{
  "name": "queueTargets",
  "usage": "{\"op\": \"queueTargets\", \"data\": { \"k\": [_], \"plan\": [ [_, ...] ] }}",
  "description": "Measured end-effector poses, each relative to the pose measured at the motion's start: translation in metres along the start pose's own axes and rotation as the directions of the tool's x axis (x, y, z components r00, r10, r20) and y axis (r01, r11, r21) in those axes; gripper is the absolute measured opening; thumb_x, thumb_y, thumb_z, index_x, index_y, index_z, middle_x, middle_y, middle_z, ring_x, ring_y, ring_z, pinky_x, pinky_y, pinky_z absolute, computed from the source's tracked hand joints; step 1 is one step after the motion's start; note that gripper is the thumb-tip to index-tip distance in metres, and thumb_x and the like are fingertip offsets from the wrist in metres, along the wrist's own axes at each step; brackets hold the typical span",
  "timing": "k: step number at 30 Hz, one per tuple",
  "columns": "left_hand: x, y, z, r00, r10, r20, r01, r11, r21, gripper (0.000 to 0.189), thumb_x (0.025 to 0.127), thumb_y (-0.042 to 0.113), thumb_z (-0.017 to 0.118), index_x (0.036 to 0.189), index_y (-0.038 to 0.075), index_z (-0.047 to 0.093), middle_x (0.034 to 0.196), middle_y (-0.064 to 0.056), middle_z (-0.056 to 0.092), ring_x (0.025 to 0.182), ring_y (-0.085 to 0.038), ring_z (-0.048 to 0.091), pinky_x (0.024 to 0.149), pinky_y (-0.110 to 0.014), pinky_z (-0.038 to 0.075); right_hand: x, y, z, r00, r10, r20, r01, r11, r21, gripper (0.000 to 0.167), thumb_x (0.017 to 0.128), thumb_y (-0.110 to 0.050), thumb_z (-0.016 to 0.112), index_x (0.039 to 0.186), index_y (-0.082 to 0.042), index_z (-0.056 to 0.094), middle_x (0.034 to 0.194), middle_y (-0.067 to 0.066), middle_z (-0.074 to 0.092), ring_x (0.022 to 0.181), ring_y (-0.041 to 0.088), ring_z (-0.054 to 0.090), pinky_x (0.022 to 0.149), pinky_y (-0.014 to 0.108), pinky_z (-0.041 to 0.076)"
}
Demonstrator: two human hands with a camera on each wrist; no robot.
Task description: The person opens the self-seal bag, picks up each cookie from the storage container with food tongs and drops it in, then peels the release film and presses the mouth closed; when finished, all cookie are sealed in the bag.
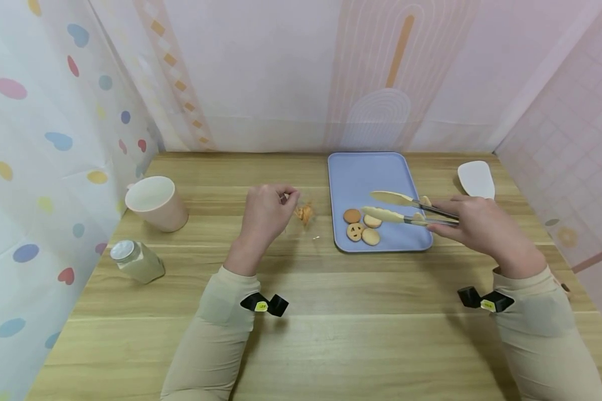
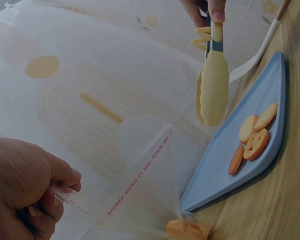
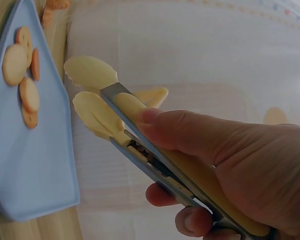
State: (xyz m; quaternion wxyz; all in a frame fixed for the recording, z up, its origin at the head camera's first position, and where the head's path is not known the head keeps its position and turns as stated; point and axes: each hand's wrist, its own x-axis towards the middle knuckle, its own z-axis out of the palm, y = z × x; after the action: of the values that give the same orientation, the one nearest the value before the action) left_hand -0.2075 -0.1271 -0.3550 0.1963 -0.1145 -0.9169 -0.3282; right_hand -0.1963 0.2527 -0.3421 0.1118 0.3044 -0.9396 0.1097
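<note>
My left hand (image 1: 269,214) pinches the top of a clear plastic bag (image 2: 140,175) printed with red lettering. Orange-brown cookies (image 2: 186,229) lie at the bottom of the bag, low over the wooden table. With my right hand (image 1: 481,225) I grip yellow-tipped tongs (image 3: 155,150), their two tips apart with nothing between them. The tongs reach over the right part of a blue tray (image 1: 371,172). Several round cookies (image 1: 370,236) sit together near the tray's front left corner, one with a face-like cut-out.
On the left stand a pale pink mug (image 1: 159,206) and a glass jar (image 1: 139,264) with a silvery lid. A white spatula (image 1: 476,178) lies at the back right, beyond my right hand. Patterned curtains (image 1: 261,72) close off the back and sides of the table.
</note>
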Motion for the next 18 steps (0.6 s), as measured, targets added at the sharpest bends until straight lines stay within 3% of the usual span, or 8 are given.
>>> {"op": "queueTargets", "data": {
  "k": [18],
  "plan": [
    [0.0, -0.008, 0.002, 1.0, 0.003, -0.019, -0.003, 1.0, -0.013, 0.012, 0.087, 0.008, 0.068, 0.083, 0.001, 0.076, 0.075, -0.009, 0.072, 0.062, -0.016, 0.065, 0.057, -0.029, 0.053, -0.003, 0.013, 0.013, 0.993, 0.077, 0.092, -0.078, 0.997, 0.003, 0.047, 0.083, -0.03, 0.075, 0.118, 0.0, 0.067, 0.098, 0.019, 0.068, 0.081, 0.033, 0.066, 0.071, 0.052, 0.051]
  ]
}}
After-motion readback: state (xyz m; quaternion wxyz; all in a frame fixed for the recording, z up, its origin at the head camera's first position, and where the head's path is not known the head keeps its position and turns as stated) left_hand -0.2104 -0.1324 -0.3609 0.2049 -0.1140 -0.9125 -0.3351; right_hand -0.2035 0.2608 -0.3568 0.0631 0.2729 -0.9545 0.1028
